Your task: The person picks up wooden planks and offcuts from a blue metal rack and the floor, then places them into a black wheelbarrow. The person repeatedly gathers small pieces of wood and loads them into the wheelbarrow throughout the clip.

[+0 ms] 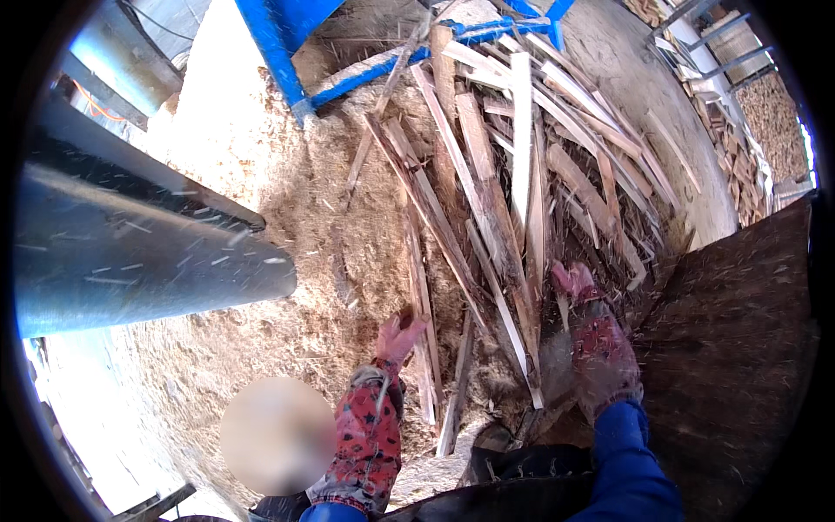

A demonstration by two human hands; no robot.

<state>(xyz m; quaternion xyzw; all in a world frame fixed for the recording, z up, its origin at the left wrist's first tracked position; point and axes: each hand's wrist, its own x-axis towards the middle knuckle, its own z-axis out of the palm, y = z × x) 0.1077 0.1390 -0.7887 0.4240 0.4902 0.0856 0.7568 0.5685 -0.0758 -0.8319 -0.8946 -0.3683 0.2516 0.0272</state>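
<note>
Many wood strips (520, 130) lie between and past both hands. The left hand (398, 339) has fingers apart; I cannot tell whether the right hand (576, 283) grips wood.

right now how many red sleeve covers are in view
2: one red sleeve cover next to the left hand, another red sleeve cover next to the right hand; others could be hidden.

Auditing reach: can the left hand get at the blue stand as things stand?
Probably not without moving closer: the blue stand is well ahead of the left hand, with sawdust-covered ground between.
</note>
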